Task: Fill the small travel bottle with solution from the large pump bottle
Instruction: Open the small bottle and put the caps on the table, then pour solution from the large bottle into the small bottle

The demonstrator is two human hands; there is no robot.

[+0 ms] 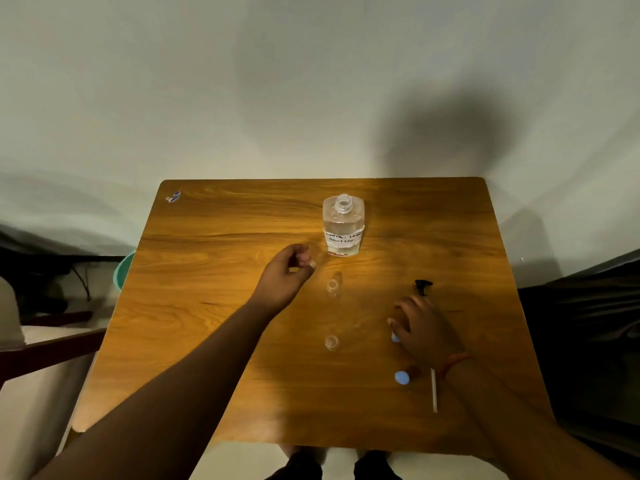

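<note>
The large clear bottle (pixel 343 225) stands at the back middle of the wooden table (pixel 207 306), pump off and neck open, with a handwritten label. Its black pump (pixel 423 286) lies on the table to the right, and its white tube (pixel 433 389) sticks out below my right wrist. Two small clear travel bottles stand uncapped in front: one (pixel 332 287) nearer the big bottle, one (pixel 331 342) closer to me. My left hand (pixel 287 273) hovers left of the farther small bottle, fingers loosely curled and holding nothing. My right hand (pixel 420 327) lies over the pump, fingers curled on a blue cap (pixel 395 338).
A second blue cap (pixel 401 377) lies near the front right. A small wrapper (pixel 173 196) sits at the far left corner. A teal bowl rim (pixel 124 271) shows past the table's left edge. A dark surface lies off to the right.
</note>
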